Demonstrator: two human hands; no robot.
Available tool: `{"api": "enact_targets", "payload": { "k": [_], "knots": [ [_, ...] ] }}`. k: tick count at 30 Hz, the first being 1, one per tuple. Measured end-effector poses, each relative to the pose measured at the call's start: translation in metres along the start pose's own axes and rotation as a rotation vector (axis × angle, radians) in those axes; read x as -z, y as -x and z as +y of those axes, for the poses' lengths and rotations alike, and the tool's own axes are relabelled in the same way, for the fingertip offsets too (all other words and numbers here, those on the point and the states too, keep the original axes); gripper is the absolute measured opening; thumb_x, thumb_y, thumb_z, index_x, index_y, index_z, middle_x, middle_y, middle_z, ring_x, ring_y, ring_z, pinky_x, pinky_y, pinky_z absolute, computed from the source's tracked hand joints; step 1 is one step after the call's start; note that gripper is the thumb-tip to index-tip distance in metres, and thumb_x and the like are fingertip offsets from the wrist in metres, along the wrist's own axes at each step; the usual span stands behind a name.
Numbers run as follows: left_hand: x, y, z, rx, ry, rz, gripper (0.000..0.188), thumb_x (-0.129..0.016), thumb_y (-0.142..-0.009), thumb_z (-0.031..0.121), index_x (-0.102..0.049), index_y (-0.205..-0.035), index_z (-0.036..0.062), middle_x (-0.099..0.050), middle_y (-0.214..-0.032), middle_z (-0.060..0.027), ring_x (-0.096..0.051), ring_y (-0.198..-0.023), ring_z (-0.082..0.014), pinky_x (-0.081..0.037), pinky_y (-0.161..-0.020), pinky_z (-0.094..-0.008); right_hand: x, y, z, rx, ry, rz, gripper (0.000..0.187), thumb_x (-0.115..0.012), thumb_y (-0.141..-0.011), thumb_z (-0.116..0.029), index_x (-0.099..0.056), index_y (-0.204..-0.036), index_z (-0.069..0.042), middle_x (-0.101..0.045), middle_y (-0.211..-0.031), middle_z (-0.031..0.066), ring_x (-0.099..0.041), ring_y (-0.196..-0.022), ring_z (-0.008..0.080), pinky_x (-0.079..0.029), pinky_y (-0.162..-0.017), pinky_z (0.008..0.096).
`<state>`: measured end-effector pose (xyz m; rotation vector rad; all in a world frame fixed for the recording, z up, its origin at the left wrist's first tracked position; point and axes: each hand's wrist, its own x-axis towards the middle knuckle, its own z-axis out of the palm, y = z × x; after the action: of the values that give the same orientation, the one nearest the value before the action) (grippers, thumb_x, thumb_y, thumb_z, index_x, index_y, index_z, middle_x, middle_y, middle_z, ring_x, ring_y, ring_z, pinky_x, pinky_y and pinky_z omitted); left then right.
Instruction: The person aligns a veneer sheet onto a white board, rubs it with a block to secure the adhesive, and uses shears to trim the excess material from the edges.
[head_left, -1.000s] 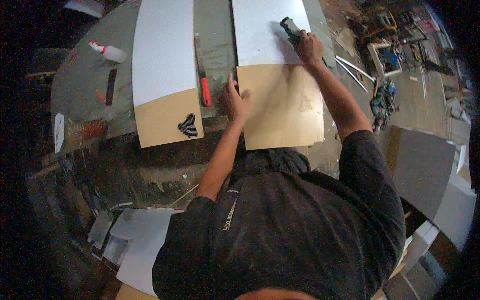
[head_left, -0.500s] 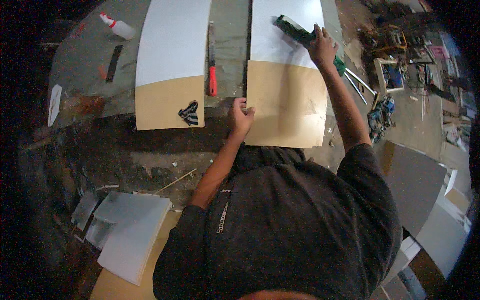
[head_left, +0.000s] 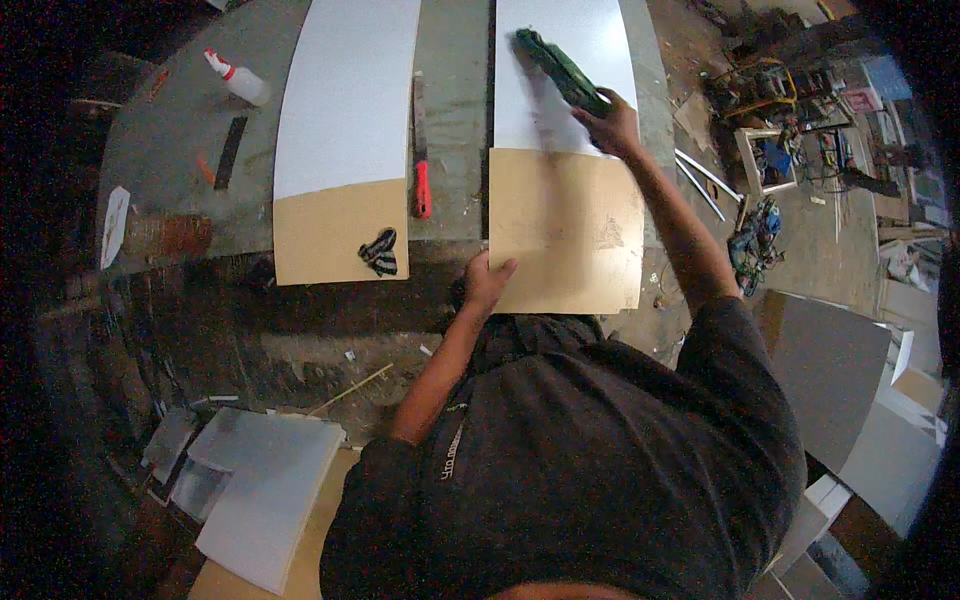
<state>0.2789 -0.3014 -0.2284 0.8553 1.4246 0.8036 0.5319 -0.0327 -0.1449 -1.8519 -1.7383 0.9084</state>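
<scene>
My right hand [head_left: 612,122] grips the near end of a long dark green tool [head_left: 558,68], whose kind I cannot make out. The tool slants over the white far part of the right panel [head_left: 565,210], which is tan at its near part. At that panel's near left edge, my left hand [head_left: 487,282] is closed on the border, thumb on top and fingers partly hidden below. Left of it lies a second white-and-tan panel [head_left: 345,115]. Between the panels rests a tool with a long thin blade and red handle [head_left: 423,190].
A striped cloth [head_left: 380,252] lies on the left panel. Farther left are a white spray bottle [head_left: 238,80] with a red top and a dark strip [head_left: 230,152]. Boards [head_left: 265,500] stand low on the left; a large grey board [head_left: 825,370] is at my right.
My right hand and the green tool have moved left across the right panel. My left hand has slid nearer to me along the panel's left edge. The whole view has shifted slightly.
</scene>
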Motion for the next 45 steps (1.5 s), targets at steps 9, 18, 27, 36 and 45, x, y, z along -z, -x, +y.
{"api": "enact_targets", "payload": {
  "k": [9, 18, 27, 36, 45],
  "knots": [
    [0.000, -0.001, -0.007, -0.009, -0.106, -0.005, 0.029, -0.071, -0.090, 0.011, -0.062, -0.114, -0.0024, -0.071, -0.102, -0.0086, -0.066, -0.090, -0.0176, -0.053, -0.081, -0.0350, -0.100, 0.007, -0.051, 0.271, 0.180, 0.088, 0.054, -0.069, -0.083, -0.009, -0.058, -0.135, -0.012, -0.069, -0.100, 0.0262, -0.068, -0.094, 0.0393, -0.054, -0.081, 0.0468],
    [0.030, 0.021, -0.035, -0.203, -0.006, -0.024, 0.030, -0.070, -0.087, 0.008, -0.063, -0.113, -0.0035, -0.073, -0.105, -0.0132, -0.068, -0.096, -0.0214, -0.052, -0.087, -0.0371, -0.011, 0.140, 0.083, -0.045, -0.055, 0.595, 0.032, -0.076, -0.080, -0.008, -0.071, -0.111, -0.007, -0.076, -0.090, 0.0084, -0.071, -0.086, 0.0124, -0.055, -0.077, 0.0286],
    [0.027, 0.069, -0.032, -0.139, 0.000, -0.143, 0.035, -0.070, -0.087, 0.007, -0.060, -0.118, -0.0049, -0.070, -0.111, -0.0151, -0.066, -0.102, -0.0207, -0.051, -0.091, -0.0369, -0.030, 0.273, 0.065, -0.131, -0.054, 0.643, 0.034, -0.081, -0.080, -0.011, -0.070, -0.112, -0.005, -0.073, -0.079, 0.0081, -0.067, -0.072, 0.0139, -0.052, -0.070, 0.0298],
    [0.048, 0.126, -0.089, -0.096, -0.063, -0.192, 0.035, -0.076, -0.085, 0.012, -0.062, -0.113, -0.0035, -0.069, -0.104, -0.0118, -0.064, -0.096, -0.0172, -0.051, -0.085, -0.0340, -0.032, 0.308, 0.096, 0.136, -0.209, 0.761, 0.048, -0.079, -0.078, 0.001, -0.065, -0.123, -0.008, -0.073, -0.094, 0.0080, -0.069, -0.082, 0.0129, -0.053, -0.073, 0.0276],
    [0.059, -0.006, 0.046, -0.647, -0.730, 0.631, 0.054, -0.074, -0.084, 0.037, -0.055, -0.122, 0.0048, -0.059, -0.112, -0.0174, -0.058, -0.106, -0.0385, -0.045, -0.093, -0.0470, -0.011, 0.371, 0.154, -0.095, -0.233, 0.722, 0.048, -0.065, -0.083, 0.012, -0.067, -0.126, -0.008, -0.064, -0.132, 0.0165, -0.071, -0.090, 0.0147, -0.054, -0.076, 0.0235]
  ]
}}
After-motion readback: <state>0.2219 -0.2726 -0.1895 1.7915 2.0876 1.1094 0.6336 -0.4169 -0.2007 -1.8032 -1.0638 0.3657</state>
